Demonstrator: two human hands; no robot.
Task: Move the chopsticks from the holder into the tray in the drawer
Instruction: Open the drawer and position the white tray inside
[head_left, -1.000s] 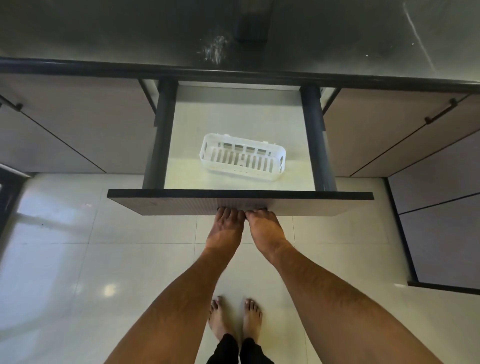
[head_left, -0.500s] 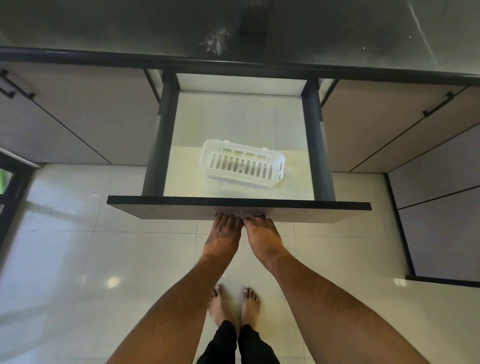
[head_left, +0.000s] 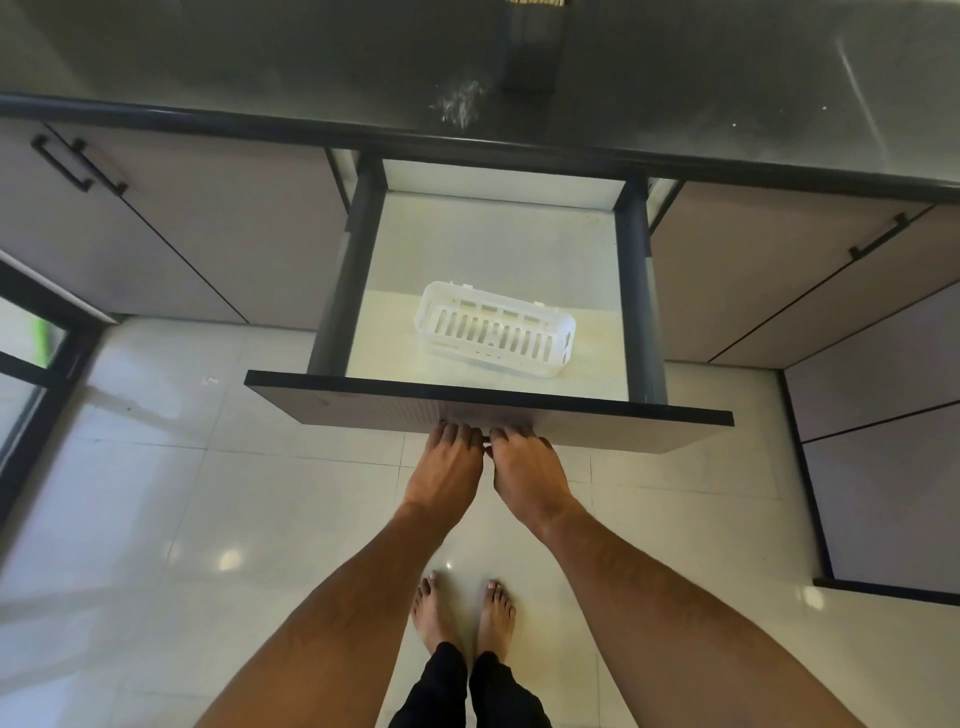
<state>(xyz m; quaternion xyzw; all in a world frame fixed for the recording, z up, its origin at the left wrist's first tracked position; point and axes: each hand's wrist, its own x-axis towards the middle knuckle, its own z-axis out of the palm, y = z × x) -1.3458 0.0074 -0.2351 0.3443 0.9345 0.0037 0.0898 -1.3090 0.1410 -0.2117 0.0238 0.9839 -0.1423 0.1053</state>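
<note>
Dim daylight from the left, glare spots on the glossy floor (head_left: 228, 558), wide-angle bending at edges.

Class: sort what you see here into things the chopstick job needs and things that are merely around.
Needed: holder on the countertop, white tray, open drawer, left hand, right hand.

Merely around: cabinet handles, floor tiles, bare feet.

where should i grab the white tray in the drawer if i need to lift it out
Grip the tray by its long rim walls, coming straight down from above: it sits upright with its open top facing up, and the drawer walls block any sideways approach. One hand across its narrow width would probably do.
</note>
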